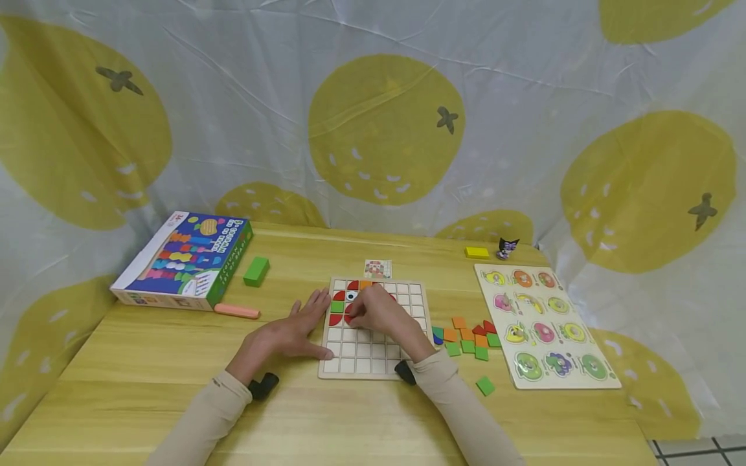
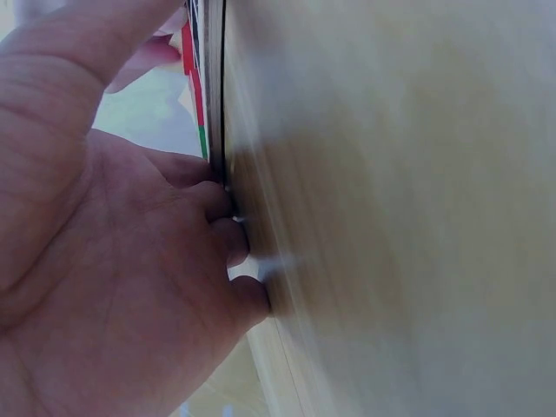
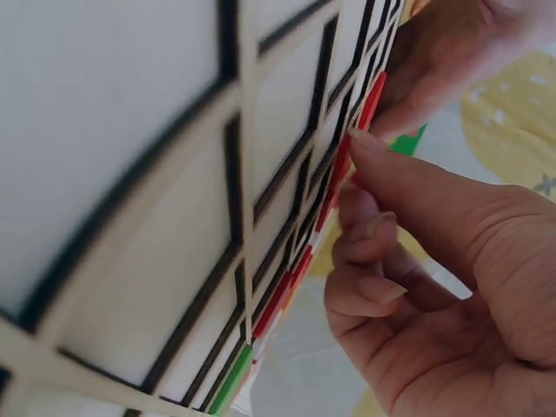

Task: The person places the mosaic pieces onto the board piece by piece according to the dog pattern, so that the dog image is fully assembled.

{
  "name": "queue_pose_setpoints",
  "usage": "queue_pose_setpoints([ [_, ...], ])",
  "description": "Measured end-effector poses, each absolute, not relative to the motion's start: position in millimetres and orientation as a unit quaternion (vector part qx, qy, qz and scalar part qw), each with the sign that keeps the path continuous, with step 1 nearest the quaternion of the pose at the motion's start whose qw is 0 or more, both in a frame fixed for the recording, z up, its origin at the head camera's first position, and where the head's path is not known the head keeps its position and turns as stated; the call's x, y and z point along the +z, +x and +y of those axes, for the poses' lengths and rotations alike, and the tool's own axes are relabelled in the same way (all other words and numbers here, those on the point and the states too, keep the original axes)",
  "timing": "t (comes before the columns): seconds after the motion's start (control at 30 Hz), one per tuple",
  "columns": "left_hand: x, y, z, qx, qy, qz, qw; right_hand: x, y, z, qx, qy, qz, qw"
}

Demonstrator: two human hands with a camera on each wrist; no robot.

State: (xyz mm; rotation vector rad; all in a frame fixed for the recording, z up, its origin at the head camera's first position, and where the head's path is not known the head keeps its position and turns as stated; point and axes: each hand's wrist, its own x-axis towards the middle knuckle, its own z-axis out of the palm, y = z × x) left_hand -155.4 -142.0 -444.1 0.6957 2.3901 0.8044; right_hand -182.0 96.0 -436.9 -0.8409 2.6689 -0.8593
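Wooden table [image 1: 175,362]: left hand [image 1: 288,333] flat beside grid board [image 1: 373,362]; right hand [image 1: 379,314] pinches half-hidden red piece [image 3: 343,161].

A pale wooden grid board [image 1: 373,349] lies flat on the table, near its middle, a square frame divided into rows of small white square cells by thin wooden ribs. Most of the near rows show bare cells. At its far left corner several coloured tiles sit in cells: a green square [image 1: 337,307] by the left edge, red curved pieces [image 1: 336,319] just beside it, an orange piece [image 1: 366,284] on the far row, and a white tile with a dark round eye [image 1: 351,296] between them. A red tile [image 3: 340,165] stands on edge against the ribs
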Motion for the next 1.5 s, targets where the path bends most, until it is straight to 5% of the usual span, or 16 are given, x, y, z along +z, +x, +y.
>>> queue_pose_setpoints([
  [1.07, -447.9, -159.2, -144.3, 0.31, 0.264, 0.875, 0.262, -435.3, -178.1, 90.3, -0.306, -0.214, 0.924, 0.08],
  [1.33, -444.8, -159.2, -143.4, 0.294, 0.249, 0.885, 0.261, -419.3, -180.7, 166.4, -0.339, -0.3, 0.887, 0.09],
  [1.5, -444.9, -159.1, -142.9, 0.298, 0.25, 0.883, 0.264, -426.5, -172.8, 252.5, -0.366, -0.252, 0.893, 0.068],
])
